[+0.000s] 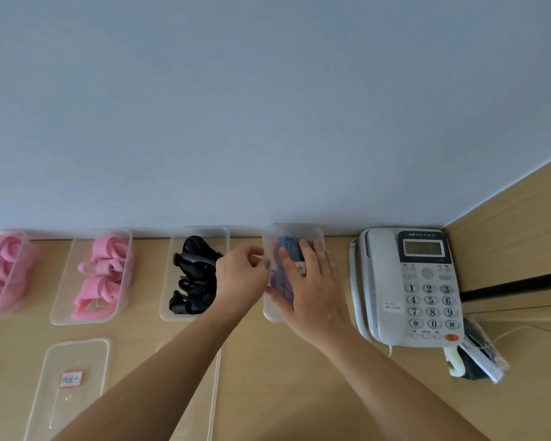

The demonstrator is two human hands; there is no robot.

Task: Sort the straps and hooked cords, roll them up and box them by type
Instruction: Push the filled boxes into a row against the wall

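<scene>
While right hand (309, 281) presses flat on lidded box (295, 237), left hand (240, 275) grip pinches lid edge.

The right hand (312, 291) covers most of the lidded box (295, 232), so the dark blue contents (287, 246) show only as a blur through the plastic. Its red-edged label (300, 268) is half hidden and unreadable. The leftmost pink box (5, 275) is cut by the edge. The loose lid's label (71, 378) is too small to read.
</scene>
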